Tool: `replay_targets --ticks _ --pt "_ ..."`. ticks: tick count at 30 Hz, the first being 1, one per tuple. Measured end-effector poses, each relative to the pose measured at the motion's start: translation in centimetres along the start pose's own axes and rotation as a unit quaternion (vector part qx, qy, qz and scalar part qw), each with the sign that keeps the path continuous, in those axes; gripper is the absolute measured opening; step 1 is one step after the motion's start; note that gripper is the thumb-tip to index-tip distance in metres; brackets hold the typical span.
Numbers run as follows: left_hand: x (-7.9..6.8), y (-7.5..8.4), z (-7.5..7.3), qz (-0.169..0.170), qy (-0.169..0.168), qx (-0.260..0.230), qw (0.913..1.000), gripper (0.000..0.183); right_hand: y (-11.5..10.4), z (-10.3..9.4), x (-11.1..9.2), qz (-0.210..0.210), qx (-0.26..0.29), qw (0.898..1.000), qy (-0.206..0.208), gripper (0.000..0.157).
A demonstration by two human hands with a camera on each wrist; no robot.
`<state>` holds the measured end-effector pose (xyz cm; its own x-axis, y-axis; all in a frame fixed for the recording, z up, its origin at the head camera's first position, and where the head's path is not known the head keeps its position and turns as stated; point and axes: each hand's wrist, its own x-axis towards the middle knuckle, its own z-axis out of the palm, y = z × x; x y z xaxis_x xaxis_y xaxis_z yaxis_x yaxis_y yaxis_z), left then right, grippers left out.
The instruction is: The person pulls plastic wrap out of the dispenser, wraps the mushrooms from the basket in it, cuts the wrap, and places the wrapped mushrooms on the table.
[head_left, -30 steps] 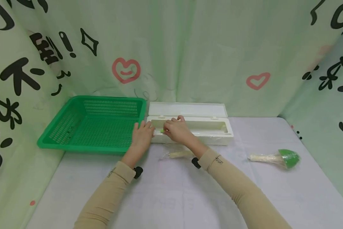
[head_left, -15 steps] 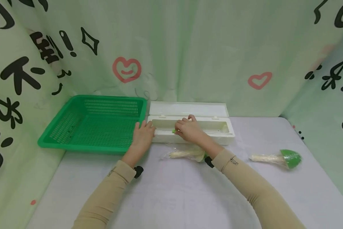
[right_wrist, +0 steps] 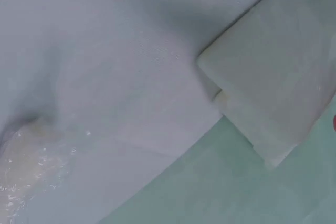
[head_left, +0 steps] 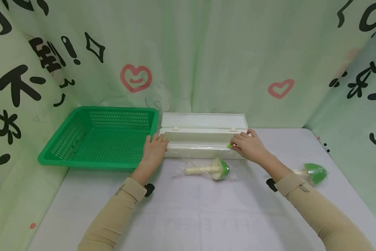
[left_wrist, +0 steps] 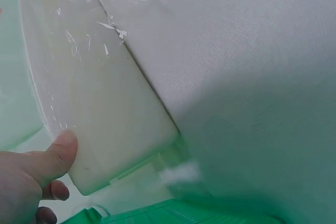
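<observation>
A white cling film dispenser box (head_left: pixel 203 139) lies in front of the curtain with its lid (head_left: pixel 203 120) raised. Near its right end, my right hand (head_left: pixel 248 144) pinches a small green slide cutter (head_left: pixel 229 146) on the front edge. My left hand (head_left: pixel 154 150) rests on the box's left end with fingers extended; in the left wrist view its thumb (left_wrist: pixel 64 150) presses the box's edge. Clear cling film (left_wrist: pixel 73 40) hangs over the front. Just before the box lies a mushroom-shaped thing (head_left: pixel 223 169) with a green cap and cream stem, among clear film. The right wrist view does not show the right hand.
A green plastic basket (head_left: pixel 98 164) stands at the left, close against the box. At the right, another green-capped mushroom-shaped thing (head_left: pixel 315 173) lies wrapped, its stem partly behind my right sleeve. A printed green curtain (head_left: pixel 219 62) bounds the white-covered table (head_left: pixel 188 216).
My right hand has moved right along the box's front edge with the green slide cutter, uncovering the nearer mushroom-shaped thing. The left hand has stayed at the left end.
</observation>
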<state>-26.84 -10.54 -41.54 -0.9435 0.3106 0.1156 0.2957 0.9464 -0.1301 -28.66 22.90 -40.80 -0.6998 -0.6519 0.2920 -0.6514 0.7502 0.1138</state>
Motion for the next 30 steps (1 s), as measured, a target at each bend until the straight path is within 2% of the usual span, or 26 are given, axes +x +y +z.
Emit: replay_targets --ticks 6,13,16,21,25,28,30 --pt "0.0 0.4 0.1 0.013 0.005 0.001 0.9999 0.025 1.6 -0.3 -1.9 -0.005 -0.004 1.0 -0.002 0.011" --pt "-0.1 0.2 0.0 0.003 -0.002 0.006 1.0 0.024 3.8 -1.1 -5.0 0.049 -0.015 0.999 -0.002 0.012" --pt "-0.2 0.0 0.0 0.003 0.003 0.002 1.0 0.025 4.0 -1.0 -5.2 0.056 -0.004 0.998 -0.004 0.01" --pt "-0.2 -0.2 0.1 0.008 0.006 -0.003 0.9999 0.026 3.7 -0.8 -5.3 0.092 0.015 0.996 0.002 0.01" --pt "-0.3 -0.2 0.2 0.016 0.007 0.005 0.9998 0.023 3.1 -0.3 -5.4 0.111 0.03 0.992 0.045 0.021" --pt "-0.4 -0.2 0.2 0.023 0.016 0.006 0.9996 0.022 2.4 0.4 -5.3 0.109 0.045 0.989 0.091 0.032" --pt "-0.4 -0.2 0.3 0.027 0.023 0.0 0.9994 0.024 1.9 0.9 -5.2 0.103 0.053 0.986 0.117 0.034"
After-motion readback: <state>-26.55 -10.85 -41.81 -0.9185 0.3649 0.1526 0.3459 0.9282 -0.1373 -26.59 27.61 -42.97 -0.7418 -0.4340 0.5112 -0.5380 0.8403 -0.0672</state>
